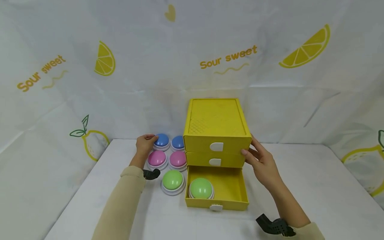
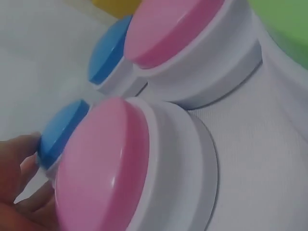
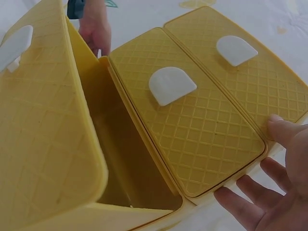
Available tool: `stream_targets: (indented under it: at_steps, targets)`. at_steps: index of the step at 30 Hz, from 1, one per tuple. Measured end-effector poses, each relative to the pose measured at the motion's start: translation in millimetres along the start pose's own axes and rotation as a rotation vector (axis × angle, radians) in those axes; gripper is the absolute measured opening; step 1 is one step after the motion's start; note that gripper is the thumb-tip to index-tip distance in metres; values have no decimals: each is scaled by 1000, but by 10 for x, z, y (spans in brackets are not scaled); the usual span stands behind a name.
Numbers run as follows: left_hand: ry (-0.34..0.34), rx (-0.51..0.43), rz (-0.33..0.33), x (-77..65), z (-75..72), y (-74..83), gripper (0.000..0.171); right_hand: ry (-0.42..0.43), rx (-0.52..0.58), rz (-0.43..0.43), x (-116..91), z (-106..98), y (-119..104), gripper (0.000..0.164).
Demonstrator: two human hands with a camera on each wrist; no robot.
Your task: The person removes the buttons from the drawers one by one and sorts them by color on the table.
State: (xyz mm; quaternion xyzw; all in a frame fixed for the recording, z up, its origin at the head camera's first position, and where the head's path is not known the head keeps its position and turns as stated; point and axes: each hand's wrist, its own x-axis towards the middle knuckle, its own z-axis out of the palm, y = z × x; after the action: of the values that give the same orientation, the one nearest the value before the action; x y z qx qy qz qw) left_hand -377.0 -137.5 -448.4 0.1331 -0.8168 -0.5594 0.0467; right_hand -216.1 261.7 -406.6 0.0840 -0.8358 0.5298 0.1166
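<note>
My left hand is at the back left, thumb and fingers on the near-left side of a blue push button with a white base. In the left wrist view the fingers hold that button's edge, partly hidden behind a pink button. My right hand is at the right side of a yellow drawer box. Its thumb touches the front corner, and the other fingers lie fairly straight along the side. The bottom drawer is pulled out, with a green button in its left part.
A second blue button, two pink buttons and another green button stand left of the box on the white table. The upper two drawers, with white tabs, are closed. A lemon-print sheet hangs behind.
</note>
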Motion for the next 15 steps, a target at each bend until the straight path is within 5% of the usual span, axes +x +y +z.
stream_targets:
  at_steps: [15]
  targets:
    - [-49,161,36,-22,-59,-98,48,-2,-8,-8,5,-6,-13,63]
